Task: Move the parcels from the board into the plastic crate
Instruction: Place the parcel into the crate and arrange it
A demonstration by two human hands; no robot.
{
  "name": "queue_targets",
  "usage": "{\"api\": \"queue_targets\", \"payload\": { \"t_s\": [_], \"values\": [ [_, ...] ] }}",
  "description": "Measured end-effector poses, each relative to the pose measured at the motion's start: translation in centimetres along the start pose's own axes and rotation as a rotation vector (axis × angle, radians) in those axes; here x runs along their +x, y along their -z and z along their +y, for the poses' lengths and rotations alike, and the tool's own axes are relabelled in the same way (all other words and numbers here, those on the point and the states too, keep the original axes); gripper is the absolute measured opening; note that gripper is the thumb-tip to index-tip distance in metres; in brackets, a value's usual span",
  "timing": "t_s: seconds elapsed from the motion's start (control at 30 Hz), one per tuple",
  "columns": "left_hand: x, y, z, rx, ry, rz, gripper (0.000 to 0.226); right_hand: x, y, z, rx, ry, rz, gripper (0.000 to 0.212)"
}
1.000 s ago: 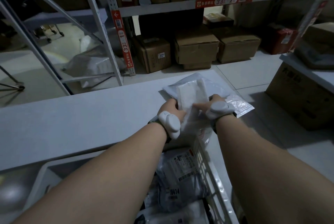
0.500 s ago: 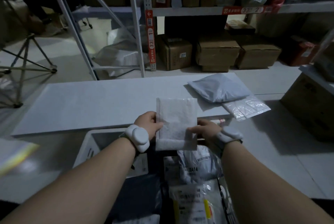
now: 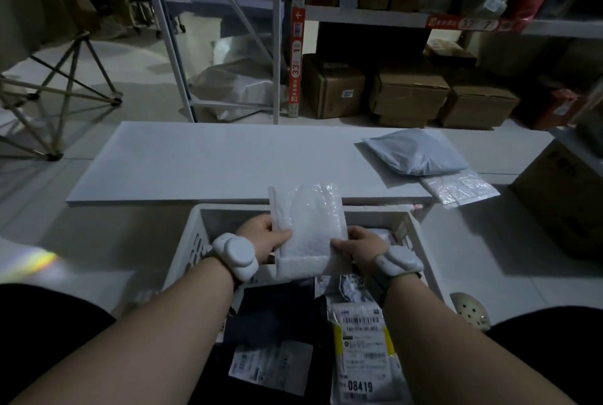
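Now both the left hand [image 3: 270, 236] and right hand [image 3: 358, 245] pinch a white parcel [image 3: 310, 231] over the crate [image 3: 424, 241], centre frame; next, probably lower and release.

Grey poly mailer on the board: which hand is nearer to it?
Right. The right hand pinches the bubble mailer over the crate, below-left of the grey poly mailer. The left hand grips the bubble mailer's opposite edge, farther away.

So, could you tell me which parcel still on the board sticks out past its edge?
The clear bubble mailer overhangs the board's right corner; the grey polybag lies fully on it.
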State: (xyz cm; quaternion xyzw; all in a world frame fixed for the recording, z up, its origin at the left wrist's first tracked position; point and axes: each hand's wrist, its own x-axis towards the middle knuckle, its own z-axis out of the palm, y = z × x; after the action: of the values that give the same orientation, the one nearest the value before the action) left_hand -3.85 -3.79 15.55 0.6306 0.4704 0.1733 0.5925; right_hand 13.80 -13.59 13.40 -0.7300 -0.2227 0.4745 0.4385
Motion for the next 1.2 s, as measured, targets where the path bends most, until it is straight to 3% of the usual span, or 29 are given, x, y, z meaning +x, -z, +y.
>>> {"api": "queue_targets", "payload": {
  "t_s": [0.1,0.2,0.33,0.57,0.8,0.93,1.03,1.13,1.2],
  "values": [
    [-0.7,0.3,-1.1,0.077,0.020,-0.100,0.020,-0.6,-0.7,0.3,0.064,0.003,0.038,0.010],
    [-0.9,-0.2,-1.5,0.110,0.004,-0.098,0.031,-0.9,-0.8,0.5,0.160,0.017,0.051,0.009],
    [-1.3,0.1,-2.0,0.123,-0.039,-0.072,0.026,-1.8,-1.4,1.0,0.200,-0.004,0.050,0.008],
    [-1.4,0.7,-2.6,0.099,-0.068,-0.016,0.027,-3.8,-2.5,1.3,0.093,-0.087,-0.080,0.017],
    [-2.5,0.3,-2.5,0.072,-0.021,-0.080,0.033,-3.6,-2.4,1.4,-0.014,-0.031,0.014,0.039],
    [-3.1,-0.2,-2.6,0.186,0.010,-0.089,0.042,-3.5,-2.3,1.6,-0.056,-0.013,0.018,0.020],
    [-3.4,-0.1,-2.6,0.208,0.026,-0.072,0.048,-3.9,-2.8,1.7,0.000,-0.003,-0.015,0.020],
    [-1.3,0.3,-4.6,0.279,0.034,-0.114,0.070,-3.9,-3.2,1.6,0.055,0.023,-0.021,0.016],
    [-2.4,0.3,-3.1,0.353,0.022,-0.133,0.065,-3.6,-3.1,1.6,0.145,0.011,0.010,0.018]
  ]
}}
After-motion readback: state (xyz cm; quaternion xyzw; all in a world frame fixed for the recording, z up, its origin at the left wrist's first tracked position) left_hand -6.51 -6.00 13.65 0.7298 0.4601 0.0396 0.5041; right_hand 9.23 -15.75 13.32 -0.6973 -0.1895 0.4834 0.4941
